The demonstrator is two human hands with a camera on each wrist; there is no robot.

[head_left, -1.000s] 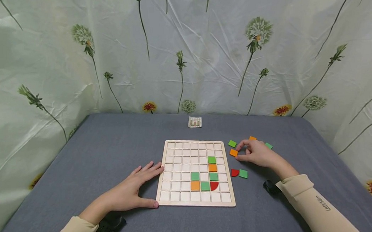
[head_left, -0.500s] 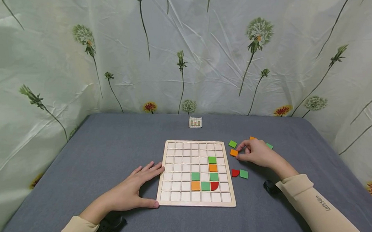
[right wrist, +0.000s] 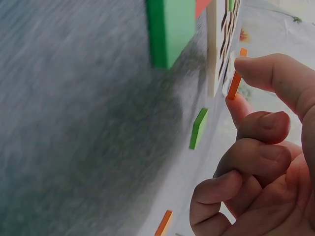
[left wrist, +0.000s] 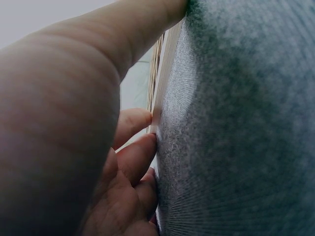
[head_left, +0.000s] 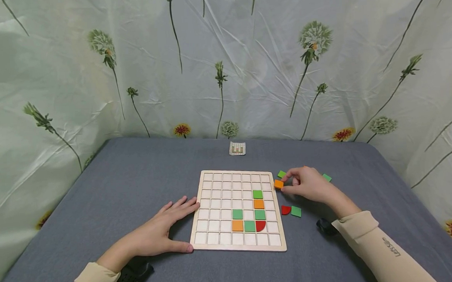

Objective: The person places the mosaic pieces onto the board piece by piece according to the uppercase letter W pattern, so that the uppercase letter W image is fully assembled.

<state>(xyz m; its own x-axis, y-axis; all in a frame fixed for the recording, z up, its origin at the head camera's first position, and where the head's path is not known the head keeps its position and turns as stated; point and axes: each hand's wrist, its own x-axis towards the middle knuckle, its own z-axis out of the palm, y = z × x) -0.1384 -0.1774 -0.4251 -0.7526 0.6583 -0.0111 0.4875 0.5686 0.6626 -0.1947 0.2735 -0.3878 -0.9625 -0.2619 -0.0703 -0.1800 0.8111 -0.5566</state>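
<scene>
Between thumb and index finger, my right hand (head_left: 310, 184) pinches an orange square tile (head_left: 278, 184), held at the right edge of the wooden grid board (head_left: 238, 247). The right wrist view shows this orange tile (right wrist: 237, 81) lifted off the cloth, the other fingers curled beneath. My left hand (head_left: 157, 231) lies spread beside the board, thumb and fingertips at its left edge. On the board sit several green tiles (head_left: 249, 226), two orange tiles (head_left: 237, 225) and a red quarter-circle tile (head_left: 260, 226).
Right of the board lie a loose red quarter-circle (head_left: 286, 210), a green square (head_left: 296, 211), a light green tile (head_left: 281, 174) and another green one (head_left: 327, 177). An orange tile (right wrist: 164, 223) is mostly hidden behind my right hand. A small pattern card (head_left: 237, 148) lies far back.
My right hand has moved slightly left, lifting the orange tile from the cloth toward the board's right edge. The left hand and the board have stayed put.
</scene>
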